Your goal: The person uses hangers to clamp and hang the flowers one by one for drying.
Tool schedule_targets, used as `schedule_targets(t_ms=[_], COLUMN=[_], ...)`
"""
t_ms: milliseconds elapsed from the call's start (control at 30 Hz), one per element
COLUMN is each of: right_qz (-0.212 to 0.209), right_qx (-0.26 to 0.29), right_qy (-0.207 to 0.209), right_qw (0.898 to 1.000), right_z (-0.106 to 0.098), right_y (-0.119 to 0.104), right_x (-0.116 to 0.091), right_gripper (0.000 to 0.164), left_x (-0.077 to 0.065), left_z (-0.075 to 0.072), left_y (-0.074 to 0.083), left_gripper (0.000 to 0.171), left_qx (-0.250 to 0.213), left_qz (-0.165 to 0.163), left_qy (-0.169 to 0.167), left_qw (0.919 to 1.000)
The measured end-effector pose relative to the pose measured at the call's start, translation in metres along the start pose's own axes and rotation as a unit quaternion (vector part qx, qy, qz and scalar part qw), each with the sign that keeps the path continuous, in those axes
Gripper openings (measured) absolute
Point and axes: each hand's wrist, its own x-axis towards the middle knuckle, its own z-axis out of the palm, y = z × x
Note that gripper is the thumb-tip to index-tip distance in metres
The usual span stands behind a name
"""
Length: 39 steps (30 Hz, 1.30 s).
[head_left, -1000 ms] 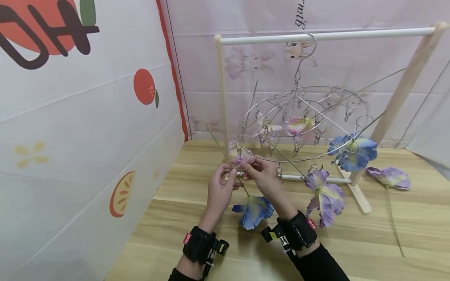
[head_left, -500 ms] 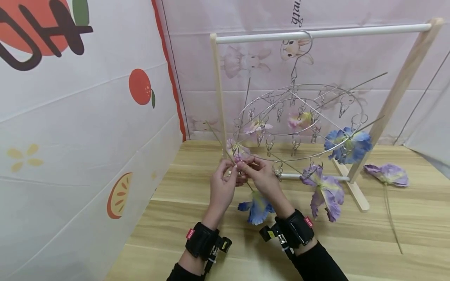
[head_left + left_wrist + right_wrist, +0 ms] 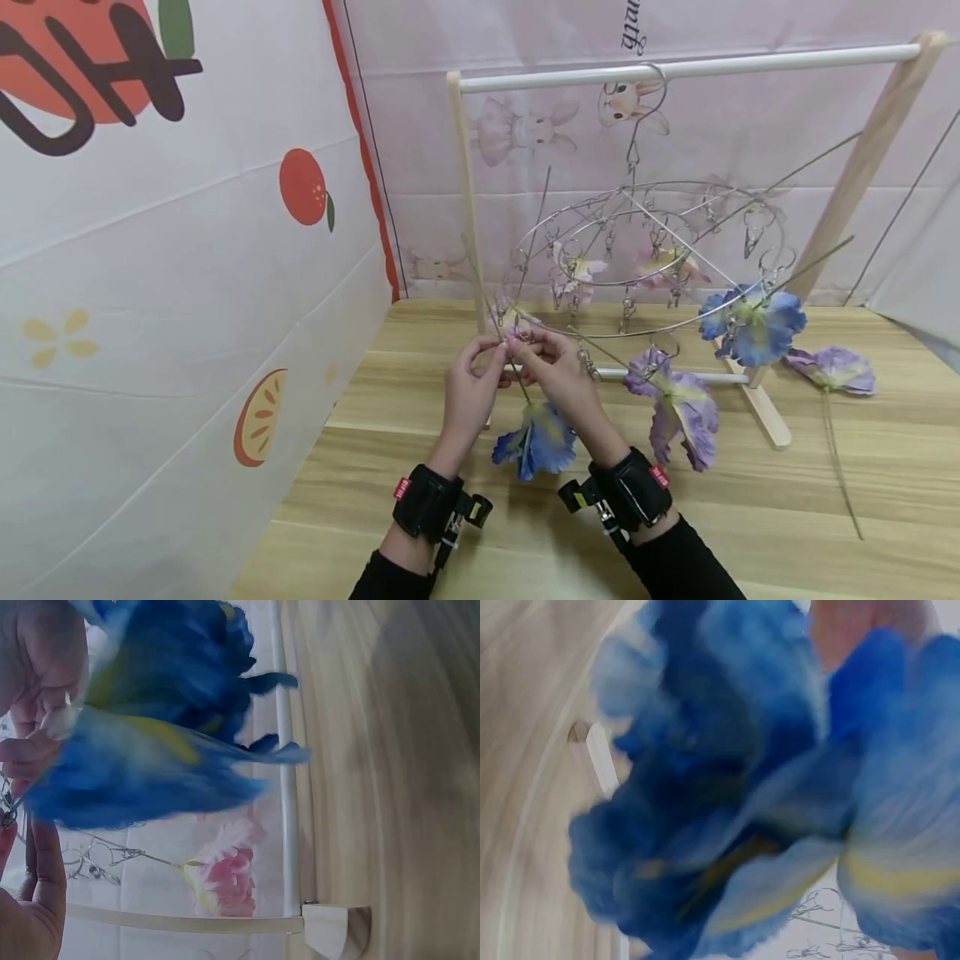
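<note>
A blue artificial flower hangs head down between my hands, its thin stem rising to the upper left. My left hand pinches that stem with thumb and fingertips. Against it, my right hand pinches a small metal clip of the round wire clip hanger. The left wrist view shows the clip by my fingertips, partly hidden; whether it bites on the stem I cannot tell. Petals block most of the right wrist view.
The hanger hooks over a white rod on a wooden stand. A blue flower, a purple flower and pink flowers hang from it. Another purple flower lies on the table at right. A printed cloth wall stands at left.
Both hands stay together at the left edge of the hanger, their fingers shifting slightly. The blue flower between them sways, and the hanger with its hanging flowers swings and turns a little.
</note>
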Motion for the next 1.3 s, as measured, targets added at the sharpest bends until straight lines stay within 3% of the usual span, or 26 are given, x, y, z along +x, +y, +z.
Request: schedule_targets(t_ms=[200, 367, 567, 733, 867, 1000, 1300], right_qz=[0.024, 0.006, -0.051, -0.082, -0.092, -0.069, -0.034], right_qx=[-0.038, -0.122, -0.194, -0.208, -0.213, -0.201, -0.169], right_qy=[-0.015, -0.048, -0.098, -0.120, -0.132, -0.141, -0.076], right_qw=[0.999, 0.991, 0.975, 0.967, 0.964, 0.967, 0.982], right_z=[0.003, 0.010, 0.022, 0.022, 0.008, -0.017, -0.069], right_y=[-0.005, -0.012, -0.023, -0.028, -0.027, -0.023, -0.028], right_x=[-0.007, -0.020, -0.037, -0.051, -0.065, -0.082, -0.110], right_gripper=[0.057, 0.039, 0.031, 0.027, 0.027, 0.028, 0.033], left_x=[0.009, 0.004, -0.024, -0.056, -0.076, -0.089, -0.093], left_z=[-0.005, -0.016, -0.034, -0.045, -0.046, -0.041, -0.024], left_y=[0.003, 0.005, 0.007, 0.013, 0.020, 0.027, 0.041], left_gripper=[0.032, 0.043, 0.049, 0.036, 0.030, 0.031, 0.029], left_qx=[0.033, 0.069, 0.083, 0.052, 0.014, -0.025, -0.083], left_qz=[-0.012, -0.029, -0.075, -0.072, -0.072, -0.084, -0.095], left_qy=[0.007, 0.026, 0.062, 0.061, 0.049, 0.026, -0.014], left_qw=[0.9994, 0.9969, 0.9918, 0.9942, 0.9961, 0.9958, 0.9919])
